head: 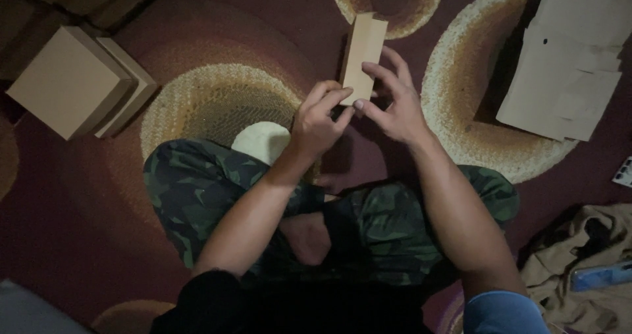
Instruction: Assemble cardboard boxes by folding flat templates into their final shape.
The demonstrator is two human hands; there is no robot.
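On the floor, a dark red rug (85, 228) with pale round patterns fills my view, and I sit cross-legged on it in camouflage trousers (197, 189). Far left sit finished boxes (72, 80); far right lies a stack of flat cardboard (566, 64). Near right, a crumpled tan cloth (573, 268).

Between my knees and the far edge I hold a narrow folded cardboard piece (362, 47). Its long axis runs near to far, tilted a little right at the top. It lies just beyond both sets of fingers, which meet at its near end. My left hand (319, 120) pinches the lower left corner, fingers closed on it. My right hand (392, 103) curls around the lower right edge, fingers spread but touching the card. Both hands are equally close.
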